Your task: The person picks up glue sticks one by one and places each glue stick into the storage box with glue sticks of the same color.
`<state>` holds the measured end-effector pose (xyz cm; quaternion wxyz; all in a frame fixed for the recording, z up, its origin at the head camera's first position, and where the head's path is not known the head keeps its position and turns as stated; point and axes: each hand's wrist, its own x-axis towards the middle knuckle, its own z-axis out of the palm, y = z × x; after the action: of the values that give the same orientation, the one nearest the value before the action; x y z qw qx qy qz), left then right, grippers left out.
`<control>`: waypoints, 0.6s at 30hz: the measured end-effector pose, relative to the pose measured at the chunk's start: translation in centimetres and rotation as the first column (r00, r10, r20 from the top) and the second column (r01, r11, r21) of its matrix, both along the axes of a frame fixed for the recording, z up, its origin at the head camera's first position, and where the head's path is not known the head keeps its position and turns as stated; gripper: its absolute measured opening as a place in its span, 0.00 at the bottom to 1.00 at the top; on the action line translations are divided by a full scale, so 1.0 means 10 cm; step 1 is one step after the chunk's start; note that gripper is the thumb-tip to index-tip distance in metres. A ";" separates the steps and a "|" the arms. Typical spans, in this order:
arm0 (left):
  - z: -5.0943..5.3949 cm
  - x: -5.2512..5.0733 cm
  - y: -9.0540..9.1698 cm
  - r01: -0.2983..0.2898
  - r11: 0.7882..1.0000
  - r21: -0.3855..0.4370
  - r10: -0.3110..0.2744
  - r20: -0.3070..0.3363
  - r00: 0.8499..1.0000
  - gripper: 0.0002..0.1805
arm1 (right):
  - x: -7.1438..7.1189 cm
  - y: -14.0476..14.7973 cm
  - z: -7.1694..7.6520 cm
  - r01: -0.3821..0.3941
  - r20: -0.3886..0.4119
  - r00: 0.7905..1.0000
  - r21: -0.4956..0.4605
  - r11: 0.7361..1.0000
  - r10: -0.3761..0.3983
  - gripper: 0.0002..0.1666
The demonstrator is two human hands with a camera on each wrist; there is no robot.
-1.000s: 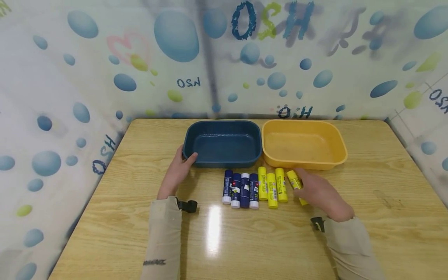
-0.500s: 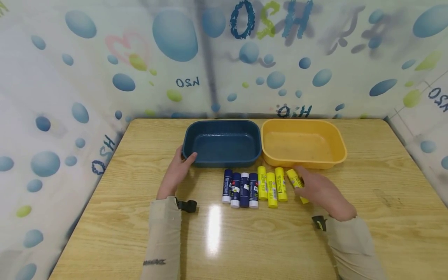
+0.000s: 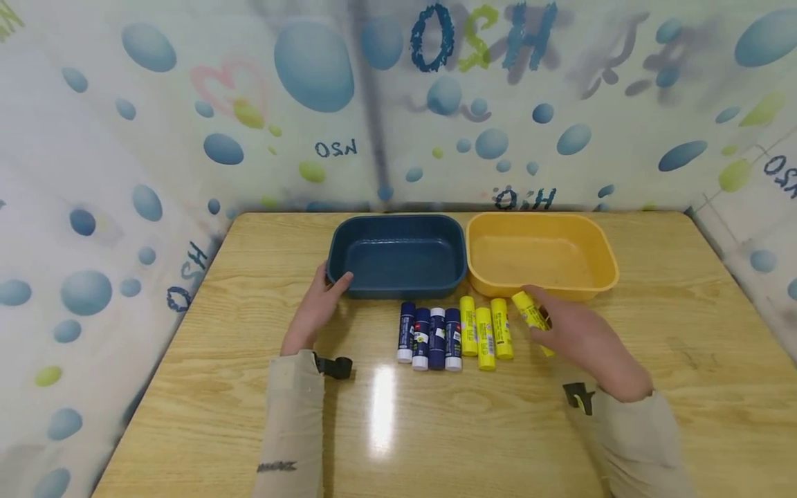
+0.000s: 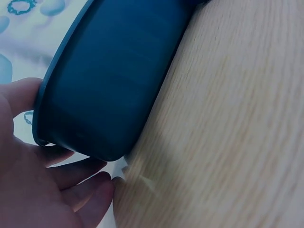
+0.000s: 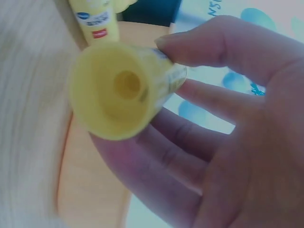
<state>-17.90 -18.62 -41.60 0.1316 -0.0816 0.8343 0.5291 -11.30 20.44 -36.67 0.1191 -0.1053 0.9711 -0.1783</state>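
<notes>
At the left end of the dark blue plastic basin, my left hand holds the corner, thumb at the rim and fingers along the outer wall. The left wrist view shows those fingers against the end of the basin. My right hand pinches a yellow glue stick between thumb and fingers in front of the yellow-orange basin. In the right wrist view, the hollow round end of this glue stick faces the camera, and it tilts above the table.
Several navy glue sticks lie side by side below the blue basin. Right of them lie 3 yellow glue sticks. Both basins stand touching near the back edge of the wooden table, before a patterned curtain.
My right hand has picked up the yellow glue stick at the right end, raising it slightly and shifting right. My left hand and the basins have stayed in place.
</notes>
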 end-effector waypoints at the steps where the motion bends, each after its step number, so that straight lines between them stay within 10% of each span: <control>1: 0.00 0.00 0.00 0.000 1.000 0.009 0.000 0.004 1.000 0.50 | 0.00 0.01 0.02 0.000 0.000 1.000 -0.001 1.000 0.000 0.42; 18: -0.04 0.00 -0.02 0.001 0.998 0.065 -0.002 0.005 1.000 0.47 | -0.14 0.10 0.22 0.040 0.016 0.999 0.024 0.999 -0.041 0.43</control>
<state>-17.89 -18.82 -42.03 0.1366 -0.0779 0.8164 0.5557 -12.71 21.49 -34.43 0.1249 -0.0827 0.9740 -0.1701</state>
